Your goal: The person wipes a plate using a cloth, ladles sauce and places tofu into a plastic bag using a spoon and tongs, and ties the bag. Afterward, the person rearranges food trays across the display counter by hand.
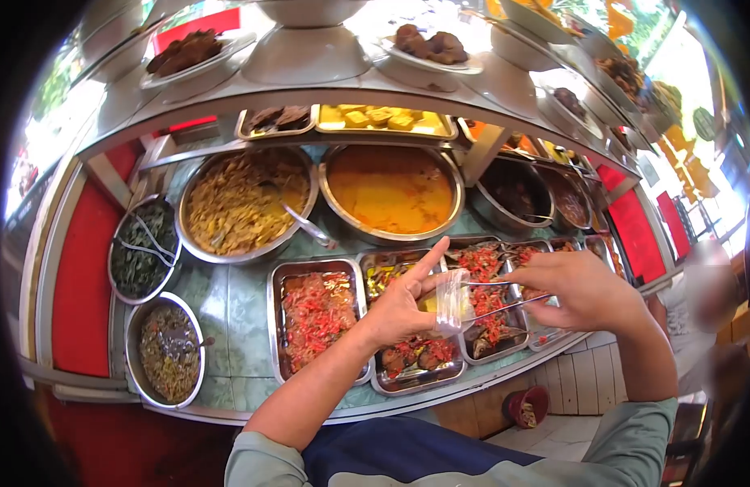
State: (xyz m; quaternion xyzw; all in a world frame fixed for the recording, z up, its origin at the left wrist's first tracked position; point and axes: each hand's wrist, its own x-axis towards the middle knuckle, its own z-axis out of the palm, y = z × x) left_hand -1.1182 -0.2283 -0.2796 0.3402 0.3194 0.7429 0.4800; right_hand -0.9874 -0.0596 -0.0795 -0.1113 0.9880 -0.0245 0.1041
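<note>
My left hand (pixel 407 307) holds a small clear plastic bag (pixel 454 302) with its fingers around it, and the index finger points up. In my right hand (pixel 582 288) are thin metal tongs (pixel 505 307), whose tips reach to the bag. Both hands are above metal trays of food. Beneath the tongs lies a tray of fish with red chili (pixel 482 264). A tray of red chili food (pixel 318 316) sits left of my left hand. What the bag contains is hard to make out.
Behind the trays stand a bowl of orange curry (pixel 391 191) and a bowl of yellowish food (pixel 245 203) with a ladle. Greens (pixel 144 247) are at the left. A shelf (pixel 351 91) with plates crosses above. A red bin (pixel 525 406) stands below right. A blurred person is at far right.
</note>
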